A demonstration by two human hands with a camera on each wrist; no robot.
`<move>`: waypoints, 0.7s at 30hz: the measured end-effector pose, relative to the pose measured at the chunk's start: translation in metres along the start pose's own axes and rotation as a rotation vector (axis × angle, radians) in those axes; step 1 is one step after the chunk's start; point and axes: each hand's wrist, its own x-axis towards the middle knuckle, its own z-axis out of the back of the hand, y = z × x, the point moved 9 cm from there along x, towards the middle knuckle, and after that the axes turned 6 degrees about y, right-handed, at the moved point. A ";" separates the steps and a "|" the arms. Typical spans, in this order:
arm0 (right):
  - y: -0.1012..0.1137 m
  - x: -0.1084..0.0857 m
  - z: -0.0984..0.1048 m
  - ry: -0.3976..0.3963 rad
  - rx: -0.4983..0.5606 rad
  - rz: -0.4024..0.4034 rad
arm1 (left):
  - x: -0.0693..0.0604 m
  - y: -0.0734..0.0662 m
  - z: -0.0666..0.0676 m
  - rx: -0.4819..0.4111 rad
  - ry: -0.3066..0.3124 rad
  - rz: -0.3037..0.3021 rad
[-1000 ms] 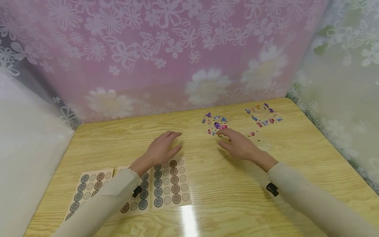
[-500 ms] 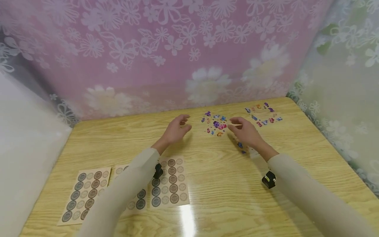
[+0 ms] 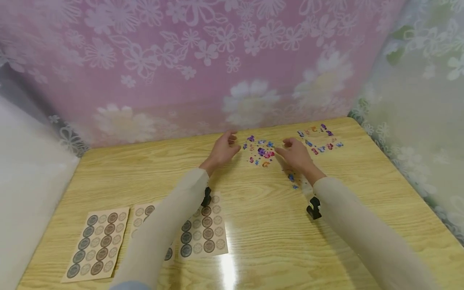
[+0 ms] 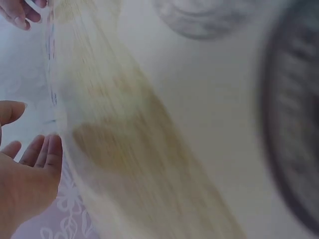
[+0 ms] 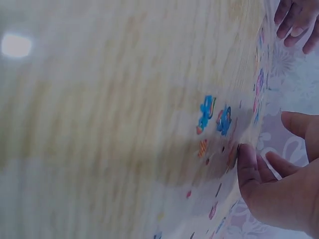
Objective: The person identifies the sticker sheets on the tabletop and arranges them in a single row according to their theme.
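A cluster of small colourful flower-like stickers [image 3: 261,152] lies near the table's back edge, seemingly on clear film. To its left hovers my left hand [image 3: 224,151], fingers loosely bent, thumb apart and nothing held; the left wrist view shows the same hand [image 4: 30,184]. My right hand [image 3: 298,156] is just right of the cluster, palm inward. In the right wrist view its bent fingers [image 5: 249,169] come down at the shiny film, and the thumb stands apart. Whether they touch it, I cannot tell. Blue stickers [image 3: 291,177] show below that hand, seen closer as blue figures [image 5: 205,113].
Another group of stickers [image 3: 314,151] lies at the back right. Three tan sheets with rows of round labels lie front left: a left sheet [image 3: 96,241], a middle sheet [image 3: 139,211] partly under my left sleeve, and a right sheet [image 3: 203,251]. A floral curtain [image 3: 188,117] hangs behind the table.
My left hand has moved forward and right, from above the tan sheets to beside the sticker cluster. My right hand has shifted forward and slightly right, uncovering the cluster's near edge and blue stickers.
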 end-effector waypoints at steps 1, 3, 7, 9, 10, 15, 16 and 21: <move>0.000 0.002 -0.001 -0.001 -0.003 -0.009 | 0.003 0.000 -0.001 0.005 -0.004 0.003; -0.001 0.006 -0.002 0.000 -0.008 -0.028 | 0.009 0.001 -0.003 0.023 -0.011 0.009; 0.001 0.010 -0.008 0.023 -0.039 -0.046 | 0.020 0.003 -0.006 0.068 -0.008 0.030; 0.003 0.011 -0.010 0.029 -0.075 -0.050 | 0.025 0.003 -0.008 0.085 -0.003 0.044; 0.004 0.011 -0.011 0.030 -0.094 -0.052 | 0.027 0.002 -0.009 0.098 0.000 0.046; 0.005 0.012 -0.015 0.010 -0.195 -0.076 | 0.040 -0.002 -0.016 0.232 0.045 0.022; 0.005 0.013 -0.015 0.005 -0.207 -0.079 | 0.042 -0.003 -0.018 0.274 0.055 0.017; 0.008 0.015 -0.015 -0.003 -0.224 -0.092 | 0.048 -0.004 -0.020 0.397 0.063 0.032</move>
